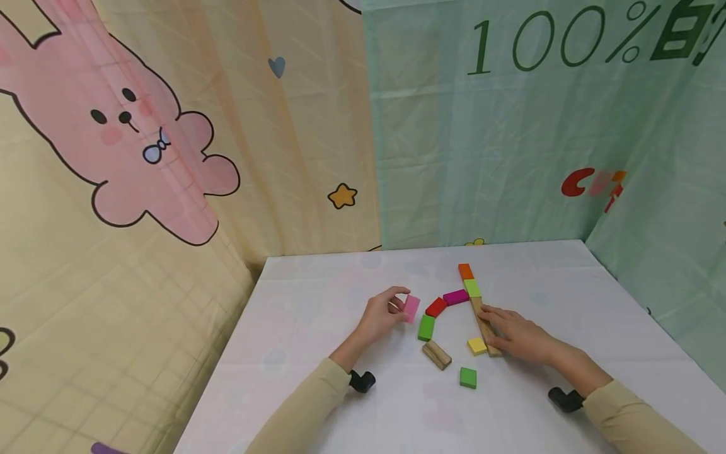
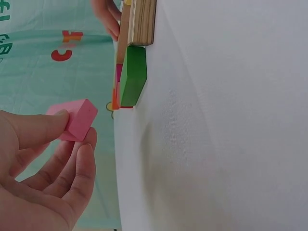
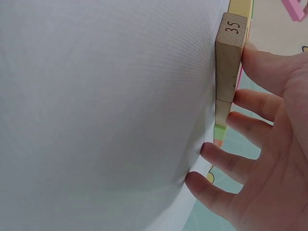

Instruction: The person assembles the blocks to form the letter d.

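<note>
My left hand (image 1: 381,313) pinches a pink block (image 1: 411,309) between thumb and fingers. In the left wrist view this block (image 2: 83,115) is held up off the white table. My right hand (image 1: 522,337) lies at a straight row of plain wooden blocks (image 1: 483,325), its fingers spread and fairly straight. Seen from the right wrist, the thumb and two fingertips touch the side of the row, and the nearest wooden block (image 3: 228,72) bears the number 35. A light green block (image 1: 472,288) and an orange block (image 1: 466,272) extend the row at its far end.
Left of the row, a magenta block (image 1: 456,297), a red block (image 1: 436,307) and a green block (image 1: 426,328) form a curve. A striped wooden block (image 1: 437,355), a yellow block (image 1: 477,346) and a small green block (image 1: 467,378) lie nearer. Printed curtains (image 1: 482,157) hang behind.
</note>
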